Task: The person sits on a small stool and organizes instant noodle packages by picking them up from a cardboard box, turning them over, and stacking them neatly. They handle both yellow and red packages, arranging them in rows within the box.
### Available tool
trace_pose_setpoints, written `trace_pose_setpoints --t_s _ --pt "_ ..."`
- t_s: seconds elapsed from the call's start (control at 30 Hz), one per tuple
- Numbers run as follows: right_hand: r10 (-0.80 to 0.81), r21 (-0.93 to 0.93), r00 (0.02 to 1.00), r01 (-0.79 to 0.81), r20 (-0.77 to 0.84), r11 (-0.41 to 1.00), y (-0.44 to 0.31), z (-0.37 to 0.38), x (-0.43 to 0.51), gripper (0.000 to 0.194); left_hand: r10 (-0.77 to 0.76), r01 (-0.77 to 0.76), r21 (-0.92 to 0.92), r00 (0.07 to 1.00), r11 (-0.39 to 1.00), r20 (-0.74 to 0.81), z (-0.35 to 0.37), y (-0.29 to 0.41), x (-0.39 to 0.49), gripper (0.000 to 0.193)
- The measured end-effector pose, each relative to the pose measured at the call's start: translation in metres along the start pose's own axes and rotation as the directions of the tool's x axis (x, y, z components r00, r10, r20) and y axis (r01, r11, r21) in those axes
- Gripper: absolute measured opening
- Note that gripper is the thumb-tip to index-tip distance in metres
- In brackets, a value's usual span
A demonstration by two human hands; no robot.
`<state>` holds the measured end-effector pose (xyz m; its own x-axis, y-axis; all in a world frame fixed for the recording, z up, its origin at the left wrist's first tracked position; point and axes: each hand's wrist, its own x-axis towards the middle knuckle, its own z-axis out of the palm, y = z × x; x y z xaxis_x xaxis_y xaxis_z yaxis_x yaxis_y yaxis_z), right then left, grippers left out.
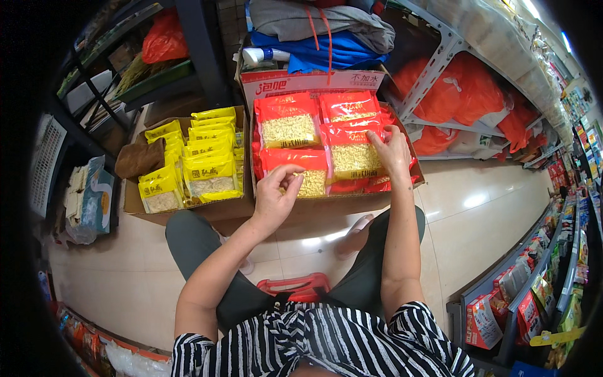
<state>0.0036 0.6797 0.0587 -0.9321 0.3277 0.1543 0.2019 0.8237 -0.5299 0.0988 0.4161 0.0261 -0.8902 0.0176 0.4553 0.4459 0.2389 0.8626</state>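
Note:
A cardboard box (301,200) in front of me holds red and clear packets of dried noodles in rows. My right hand (393,150) is at the upper right edge of one noodle packet (353,155), thumb on its red top and fingers bent at its side. My left hand (279,194) hovers over or touches the front left noodle packet (313,181); its thumb and forefinger are curled close together, and contact cannot be told. To the left, a second cardboard box (188,213) holds yellow packets (210,175) with a brown cloth (141,158) on its left side.
Behind the noodles, a carton (311,81) carries blue and grey cloth (325,52) and a white bottle (266,55). Metal shelving (431,70) with red bags stands right. Store shelves (523,278) line the far right. A red stool (301,285) is between my legs.

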Motion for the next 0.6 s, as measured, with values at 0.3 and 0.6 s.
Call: trace_pose_setpoints --t_s 0.3,0.6 --pt "-0.046 0.571 0.996 -0.008 0.079 0.821 0.013 0.012 -0.004 0.051 -0.163 0.168 -0.078 0.984 0.983 0.065 0.004 -0.021 0.026 0.019" --pt "-0.089 0.897 0.947 -0.257 0.308 0.361 0.005 -0.007 -0.010 0.024 -0.287 0.320 -0.347 0.947 0.881 0.146 0.010 -0.033 0.031 0.034"
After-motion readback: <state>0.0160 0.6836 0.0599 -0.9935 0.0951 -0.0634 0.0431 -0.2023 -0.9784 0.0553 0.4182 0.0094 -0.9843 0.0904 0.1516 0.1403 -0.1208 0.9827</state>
